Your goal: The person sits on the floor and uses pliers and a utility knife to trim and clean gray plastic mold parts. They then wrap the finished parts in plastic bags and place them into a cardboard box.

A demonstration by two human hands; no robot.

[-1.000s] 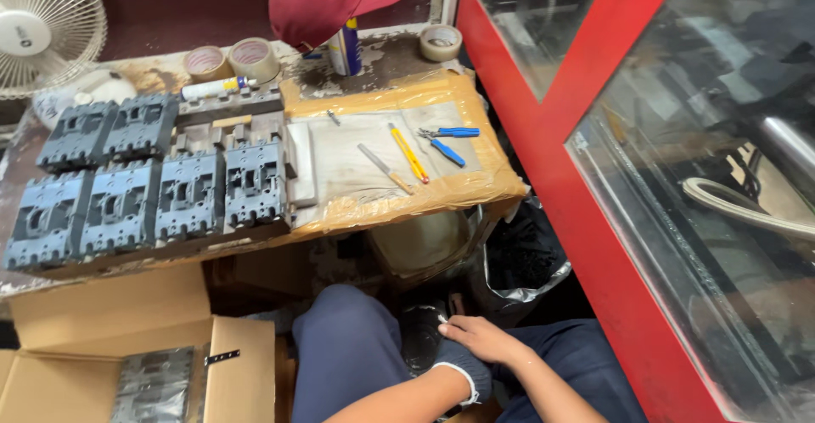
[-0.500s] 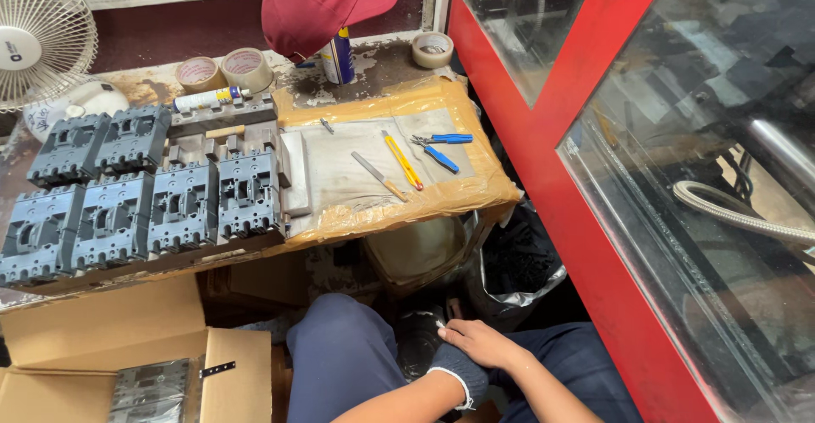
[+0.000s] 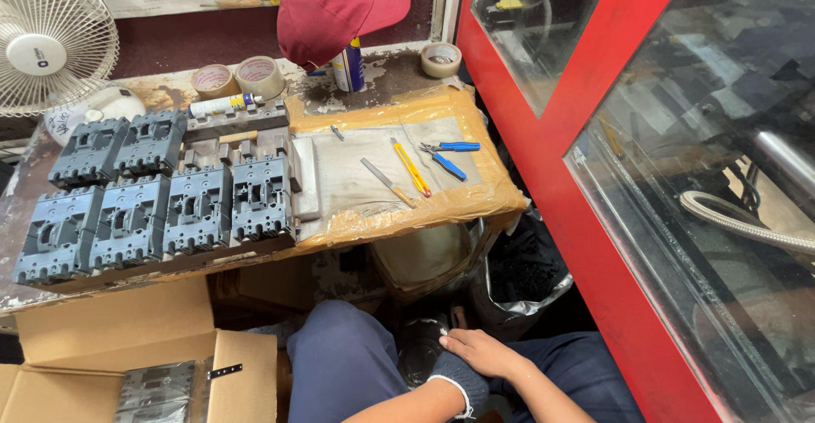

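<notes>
One hand (image 3: 482, 353), at bottom centre, rests flat and open on a dark object (image 3: 422, 344) between the knees; reach under it before lifting. Other hand unseen; breaker housings (image 3: 161, 202) at left.

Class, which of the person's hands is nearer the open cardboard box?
Left. The left hand, mostly under a dark cuff, lies right of the cardboard box; the right hand rests just beyond it, farther right.
</notes>
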